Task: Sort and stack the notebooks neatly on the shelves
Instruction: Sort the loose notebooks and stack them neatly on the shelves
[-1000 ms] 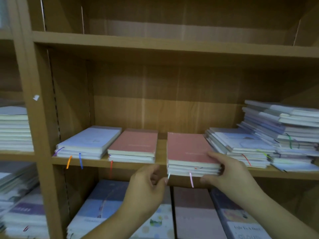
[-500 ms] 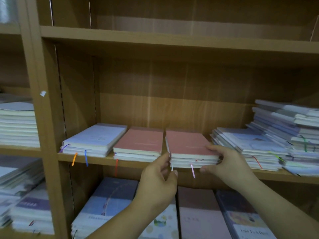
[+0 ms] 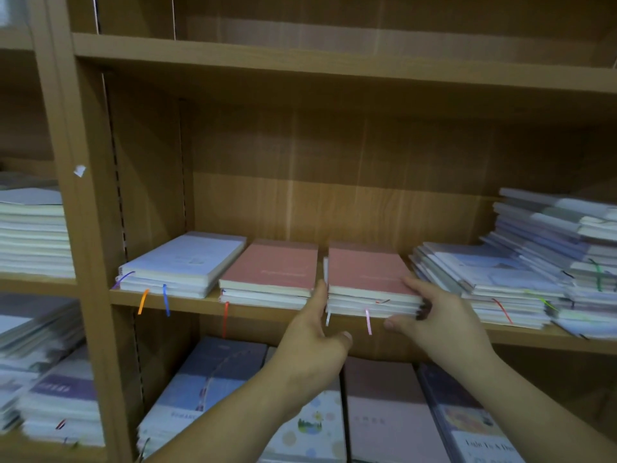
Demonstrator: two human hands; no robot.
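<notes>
A short stack of pink notebooks lies on the middle shelf. My right hand grips its front right corner, fingers on the top cover and thumb below. My left hand presses flat against the stack's left side, fingers in the gap beside a second pink stack. A pale blue stack lies at the shelf's left end. Coloured ribbon bookmarks hang from the stacks over the shelf edge.
Untidy, fanned-out piles of pale notebooks fill the right end of the shelf. More notebooks lie on the shelf below. A neighbouring bay at left holds white stacks. The upper shelf board is overhead.
The pink stack has been pushed back and left, closing most of the gap to the second pink stack. My left hand rose from below the shelf edge to the stack's left side.
</notes>
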